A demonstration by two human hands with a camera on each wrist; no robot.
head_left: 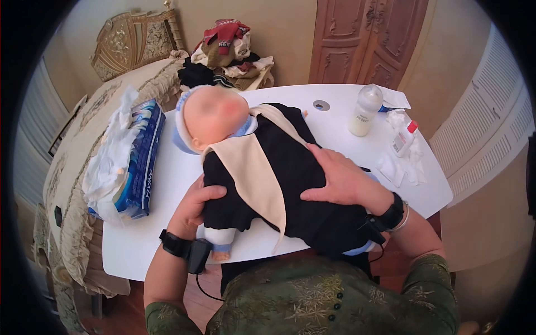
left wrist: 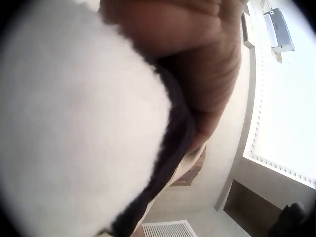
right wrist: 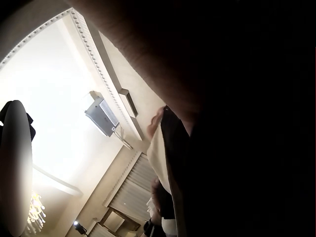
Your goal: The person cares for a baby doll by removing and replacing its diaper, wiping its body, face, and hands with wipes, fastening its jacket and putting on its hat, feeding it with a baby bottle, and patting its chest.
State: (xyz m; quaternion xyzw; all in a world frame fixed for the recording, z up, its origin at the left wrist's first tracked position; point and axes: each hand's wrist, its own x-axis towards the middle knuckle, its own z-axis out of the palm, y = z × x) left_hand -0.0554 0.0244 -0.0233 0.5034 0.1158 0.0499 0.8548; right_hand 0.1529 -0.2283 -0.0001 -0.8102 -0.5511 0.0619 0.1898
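Observation:
A baby doll (head_left: 215, 114) with a blue and white cap lies face up across the white table. It wears a black garment (head_left: 290, 184) with broad cream front panels (head_left: 245, 176); a white cuff and a small doll hand stick out of the near sleeve. My left hand (head_left: 192, 204) holds the doll at that sleeve, thumb on top and fingers hidden beneath. In the left wrist view, the hand (left wrist: 197, 64) curves round the dark cloth beside white fabric. Across the doll's lower body rests my right hand (head_left: 346, 178), thumb and forefinger spread apart on the black cloth.
On the table's left lies a blue diaper pack (head_left: 142, 162) with white diapers (head_left: 114, 156) on it. At the back right stand a baby bottle (head_left: 365, 111), a small red-capped bottle (head_left: 405, 139) and crumpled tissues (head_left: 393, 167). Behind are a bed (head_left: 72, 151) and a clothes pile (head_left: 226, 50).

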